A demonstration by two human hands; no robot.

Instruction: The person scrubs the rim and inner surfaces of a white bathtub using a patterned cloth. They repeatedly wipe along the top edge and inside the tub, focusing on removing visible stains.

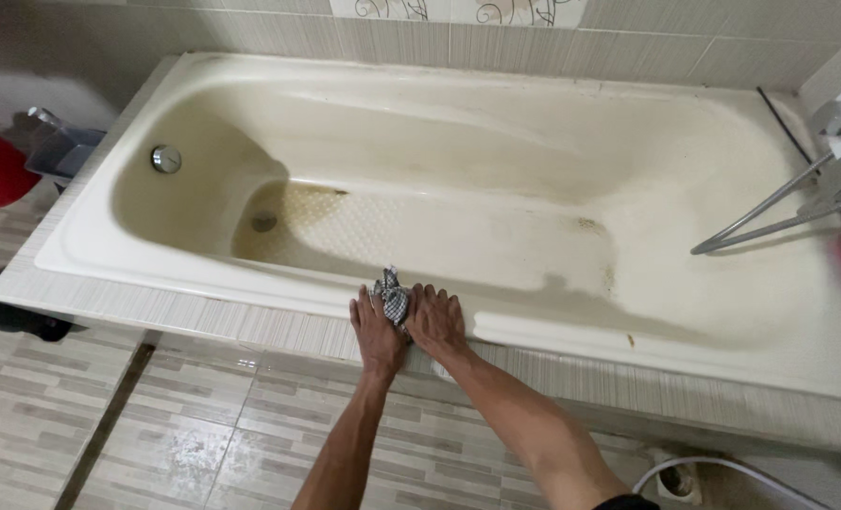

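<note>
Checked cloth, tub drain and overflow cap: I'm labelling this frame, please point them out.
checked cloth (393, 297), head view, bunched middle between the hands
tub drain (264, 223), head view, its centre
overflow cap (165, 159), head view, round metal face

Glossy enamel bathtub (203, 269), woven checked cloth (393, 298), shiny metal overflow cap (165, 159).

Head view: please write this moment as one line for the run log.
left hand on checked cloth | right hand on same cloth | cloth on near rim of stained bathtub | drain uncovered
</note>
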